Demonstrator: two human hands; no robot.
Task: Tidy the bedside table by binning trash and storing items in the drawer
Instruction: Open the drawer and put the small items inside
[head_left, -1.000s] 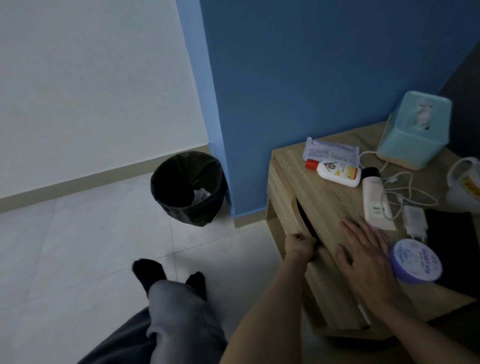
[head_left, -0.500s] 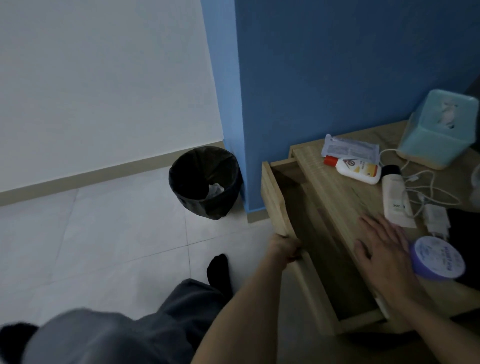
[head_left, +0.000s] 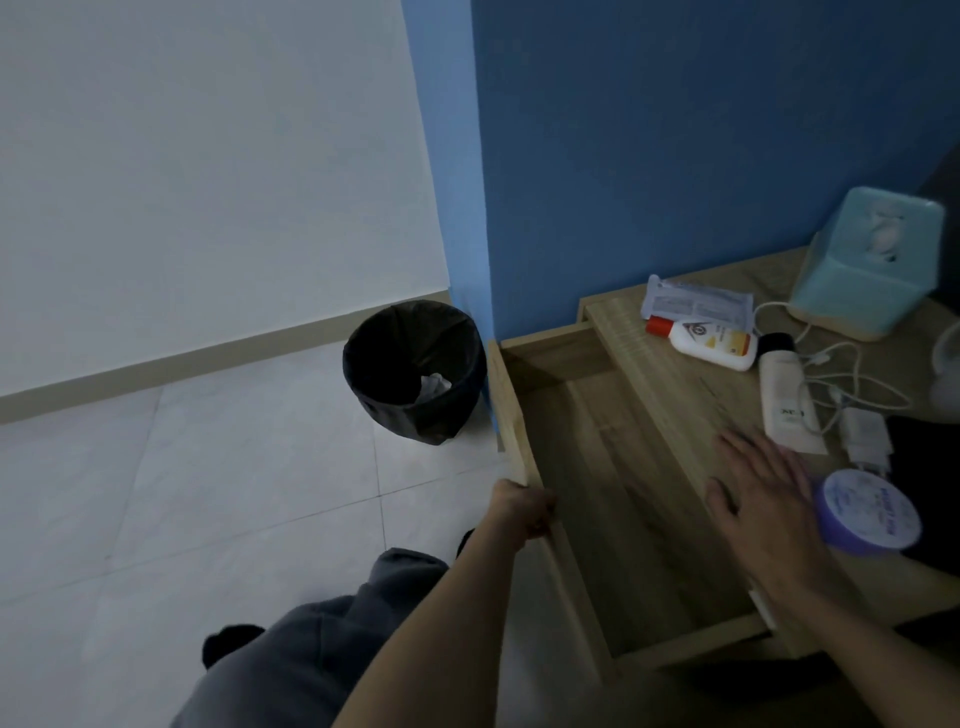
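On the wooden surface (head_left: 675, 374), the right hand (head_left: 766, 499) lies flat, fingers apart, bracing while the left hand (head_left: 519, 506), fingers clamped on the drawer front (head_left: 511, 415), should pull straight.

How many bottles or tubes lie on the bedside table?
2: a white red-capped bottle near the back beside a foil packet, and a white black-capped tube just ahead of the right hand.

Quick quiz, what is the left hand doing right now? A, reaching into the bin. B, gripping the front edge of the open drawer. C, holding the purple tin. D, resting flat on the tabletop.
B: the left hand is closed on the front panel of the open drawer, which looks empty inside.
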